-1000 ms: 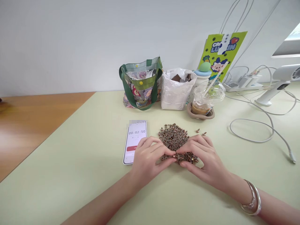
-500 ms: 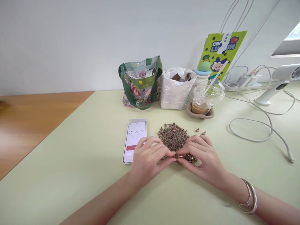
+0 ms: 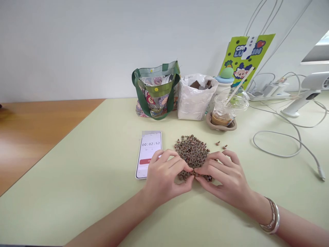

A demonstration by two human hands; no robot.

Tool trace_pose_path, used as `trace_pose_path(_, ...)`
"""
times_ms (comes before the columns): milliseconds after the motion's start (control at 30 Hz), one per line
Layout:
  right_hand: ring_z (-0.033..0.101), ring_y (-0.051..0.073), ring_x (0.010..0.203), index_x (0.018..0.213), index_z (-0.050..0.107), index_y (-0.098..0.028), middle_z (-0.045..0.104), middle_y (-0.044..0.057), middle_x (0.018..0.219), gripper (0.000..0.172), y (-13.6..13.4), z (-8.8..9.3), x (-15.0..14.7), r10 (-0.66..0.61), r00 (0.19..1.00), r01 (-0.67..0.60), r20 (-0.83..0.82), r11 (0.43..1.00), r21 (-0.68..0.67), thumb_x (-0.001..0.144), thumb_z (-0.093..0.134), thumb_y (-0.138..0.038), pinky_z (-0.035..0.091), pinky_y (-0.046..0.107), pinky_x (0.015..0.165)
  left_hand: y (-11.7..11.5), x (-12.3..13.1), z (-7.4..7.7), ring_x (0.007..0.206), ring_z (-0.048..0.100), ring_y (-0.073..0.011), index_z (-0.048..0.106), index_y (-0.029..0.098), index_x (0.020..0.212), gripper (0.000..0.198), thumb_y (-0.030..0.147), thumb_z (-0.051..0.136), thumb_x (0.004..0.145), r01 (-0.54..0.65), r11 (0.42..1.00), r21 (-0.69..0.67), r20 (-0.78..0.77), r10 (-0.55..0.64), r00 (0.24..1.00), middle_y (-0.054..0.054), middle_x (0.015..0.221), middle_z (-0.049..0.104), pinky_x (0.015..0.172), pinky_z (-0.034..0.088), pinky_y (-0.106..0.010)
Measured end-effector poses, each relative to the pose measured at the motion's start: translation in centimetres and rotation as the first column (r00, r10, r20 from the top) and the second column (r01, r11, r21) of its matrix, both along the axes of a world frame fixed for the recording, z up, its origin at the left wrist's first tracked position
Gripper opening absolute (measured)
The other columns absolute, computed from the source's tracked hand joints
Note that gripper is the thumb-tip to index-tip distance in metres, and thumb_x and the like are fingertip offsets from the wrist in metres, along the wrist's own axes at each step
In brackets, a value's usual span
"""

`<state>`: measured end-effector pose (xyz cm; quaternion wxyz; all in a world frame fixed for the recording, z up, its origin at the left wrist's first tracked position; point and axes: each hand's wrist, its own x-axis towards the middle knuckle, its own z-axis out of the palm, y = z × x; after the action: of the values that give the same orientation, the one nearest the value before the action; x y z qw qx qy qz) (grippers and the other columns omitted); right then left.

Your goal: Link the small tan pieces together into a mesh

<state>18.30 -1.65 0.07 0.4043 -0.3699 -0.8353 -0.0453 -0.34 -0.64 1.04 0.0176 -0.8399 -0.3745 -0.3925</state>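
Note:
A heap of small brownish metal screws point(image 3: 191, 149), seemingly with washers on them, lies on the pale green table. At the near edge of the heap, my left hand point(image 3: 168, 173) pinches one small screw point(image 3: 194, 173) between thumb and index finger. My right hand point(image 3: 224, 175) meets it there, its thumb and index finger closed on the other end of that screw. The fingertips hide most of the piece. Two loose screws point(image 3: 221, 145) lie apart, just beyond my right hand.
Left of the heap lies a phone point(image 3: 150, 144) with a running timer, partly covered by my left hand. Behind stand a green-handled bag point(image 3: 156, 96), a white bag point(image 3: 194, 103) and a plastic cup point(image 3: 223, 115) in a carton holder. A white cable point(image 3: 277, 156) curls at the right.
The view has shifted slightly. Both hands stay together at the heap's near edge, and the fingertips have shifted a little around the screw. My right hand has uncovered one loose screw more.

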Motion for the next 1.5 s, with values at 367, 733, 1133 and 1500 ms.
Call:
trace_pose_path(367, 0.055, 0.016, 0.072, 0.08, 0.061, -0.023, 0.065, -0.004, 0.065, 0.005, 0.48, 0.38, 0.7, -0.018, 1.0, 0.016, -0.012, 0.99, -0.138, 0.076, 0.065, -0.022, 0.032, 0.035, 0.074, 0.32, -0.23, 0.13, 0.074, 0.058, -0.015, 0.06, 0.023, 0.067, 0.007, 0.021, 0.066, 0.07, -0.048, 0.999, 0.018, 0.032, 0.047, 0.998, 0.008, 0.062, 0.065, 0.072, 0.036, -0.03)
trace_pose_path(733, 0.052, 0.015, 0.074, 0.082, 0.06, -0.022, 0.064, -0.004, 0.067, 0.003, 0.39, -0.25, 0.59, 0.102, 0.994, -0.109, -0.043, 0.954, -0.28, 0.082, 0.06, -0.025, 0.032, 0.033, 0.074, 0.18, -0.5, -0.26, 0.071, 0.055, -0.0126, 0.058, 0.021, 0.069, 0.012, 0.025, 0.068, 0.075, 0.077, 0.996, 0.051, 0.008, -0.077, 0.997, 0.01, 0.061, 0.064, 0.073, 0.035, -0.028)
trace_pose_path(1133, 0.051, 0.012, 0.072, 0.081, 0.056, -0.022, 0.062, -0.005, 0.072, 0.009, 0.55, -0.32, 0.73, 0.18, 0.982, -0.187, -0.056, 0.888, -0.42, 0.088, 0.051, -0.024, 0.032, 0.031, 0.071, 0.05, -0.22, -0.44, 0.07, 0.054, -0.013, 0.056, 0.02, 0.065, 0.016, 0.021, 0.068, 0.075, 0.092, 0.987, 0.132, 0.021, -0.096, 0.995, 0.01, 0.06, 0.064, 0.07, 0.036, -0.028)
trace_pose_path(1500, 0.052, 0.013, 0.067, 0.078, 0.06, -0.022, 0.058, -0.001, 0.068, 0.014, -0.1, 0.2, 0.26, 0.135, 0.975, -0.209, -0.175, 0.821, -0.531, 0.087, 0.05, -0.022, 0.04, 0.027, 0.063, -0.22, 0.0, -0.15, 0.069, 0.056, -0.0126, 0.054, 0.021, 0.058, 0.022, 0.019, 0.066, 0.077, 0.056, 0.979, 0.196, 0.052, -0.067, 0.996, 0.011, 0.059, 0.065, 0.068, 0.037, -0.027)
